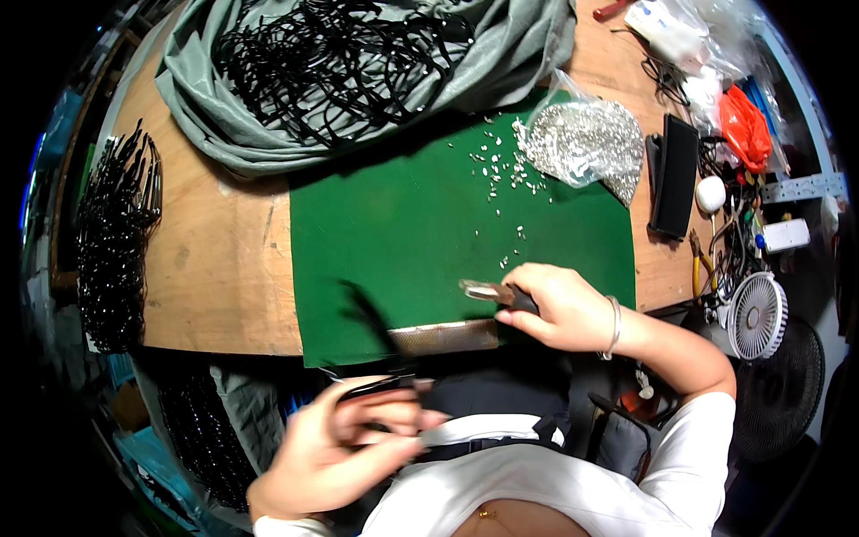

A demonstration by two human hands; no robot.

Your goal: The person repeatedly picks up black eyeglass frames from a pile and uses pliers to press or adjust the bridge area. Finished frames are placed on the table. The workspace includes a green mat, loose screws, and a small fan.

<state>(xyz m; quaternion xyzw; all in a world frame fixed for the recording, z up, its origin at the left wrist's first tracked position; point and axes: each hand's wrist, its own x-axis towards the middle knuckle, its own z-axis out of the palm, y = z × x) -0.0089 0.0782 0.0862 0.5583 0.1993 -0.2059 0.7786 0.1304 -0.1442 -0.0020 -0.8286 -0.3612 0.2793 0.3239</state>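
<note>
At the near edge of the green mat [403, 242], left hand [349, 452]: blurred, fingers curled, pinching black cord [374, 320], whose blurred end reaches over the mat. Right hand [564, 309], to the right: fingers wrapped round the dark handle of a metal-tipped hand tool [490, 293], tip pointing left above the mat. Far right: small silvery pieces [494, 170] scattered beside a clear bag [582, 143] of the same.
</note>
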